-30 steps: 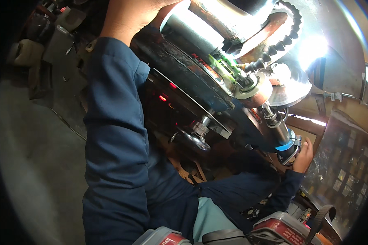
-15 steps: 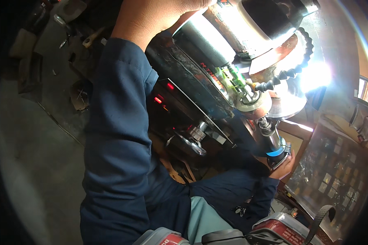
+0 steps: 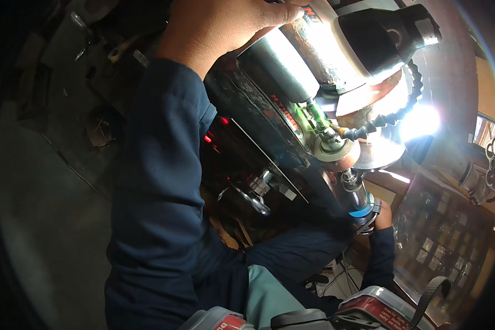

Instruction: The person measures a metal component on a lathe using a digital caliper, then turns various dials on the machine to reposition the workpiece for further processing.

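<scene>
Mach. (image 3: 247, 104) under L hand (image 3: 225, 27), R hand (image 3: 384, 214) by cyl. (image 3: 357, 198)

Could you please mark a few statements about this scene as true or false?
1. The left hand is at the machine, near the picture's top edge. True.
2. The right hand is higher in the picture than the left hand. False: the right hand is lower, at the blue-banded cylinder.
3. Both sleeves are yellow. False: the sleeves are dark blue.
4. The bright light is to the right of the handwheel. True.
5. The black hose is smooth. False: the black hose is ribbed.
</scene>
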